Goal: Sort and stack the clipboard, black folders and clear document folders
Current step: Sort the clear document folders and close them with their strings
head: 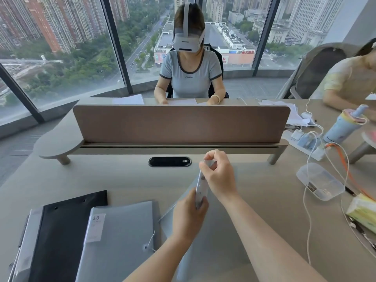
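My left hand (190,213) and my right hand (218,176) both grip the white spine (200,187) of a clear document folder (213,237), held above the desk in the middle. Its translucent sheet hangs down under my forearms. My left hand holds the lower end of the spine and my right pinches the top end. At the lower left lies a black folder (67,224). A grey translucent document folder (122,235) with a "20" label and an elastic cord rests partly over it. Another clear cover edge (26,241) shows under the black folder's left side.
A brown desk divider (181,124) on a raised shelf crosses the desk ahead, with a cable port (169,161) below it. To the right are a clear plastic box (319,181), cables, a power strip (305,144), a bottle (343,125) and a tissue pack (364,214). One person sits opposite, another at the far right.
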The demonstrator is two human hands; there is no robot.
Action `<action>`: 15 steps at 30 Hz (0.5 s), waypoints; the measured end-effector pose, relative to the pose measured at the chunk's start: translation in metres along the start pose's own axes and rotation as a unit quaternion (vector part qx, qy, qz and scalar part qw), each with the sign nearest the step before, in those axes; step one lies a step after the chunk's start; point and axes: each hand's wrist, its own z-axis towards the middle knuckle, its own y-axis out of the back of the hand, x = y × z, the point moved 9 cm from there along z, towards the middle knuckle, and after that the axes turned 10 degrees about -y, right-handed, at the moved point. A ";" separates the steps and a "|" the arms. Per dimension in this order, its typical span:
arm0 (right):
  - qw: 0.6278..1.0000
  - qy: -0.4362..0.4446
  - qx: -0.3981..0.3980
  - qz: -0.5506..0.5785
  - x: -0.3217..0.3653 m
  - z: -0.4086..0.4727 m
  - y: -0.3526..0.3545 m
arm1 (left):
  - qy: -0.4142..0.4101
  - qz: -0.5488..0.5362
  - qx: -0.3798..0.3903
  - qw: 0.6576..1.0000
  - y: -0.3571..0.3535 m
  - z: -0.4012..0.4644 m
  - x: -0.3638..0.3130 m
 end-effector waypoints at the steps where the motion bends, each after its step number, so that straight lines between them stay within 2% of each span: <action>1: 1.000 0.003 0.001 0.010 0.001 -0.002 -0.001 | 0.001 -0.018 -0.012 1.000 0.005 0.000 0.002; 4: 0.999 -0.014 -0.007 0.045 -0.008 -0.009 0.000 | -0.006 -0.063 -0.037 0.997 0.023 0.004 0.004; 9: 0.992 -0.101 -0.057 0.041 -0.048 -0.017 0.008 | -0.044 -0.116 -0.081 0.989 0.062 0.018 -0.009; 15: 0.972 -0.219 -0.022 0.087 -0.096 -0.030 -0.003 | -0.046 -0.176 -0.110 0.977 0.107 0.034 -0.019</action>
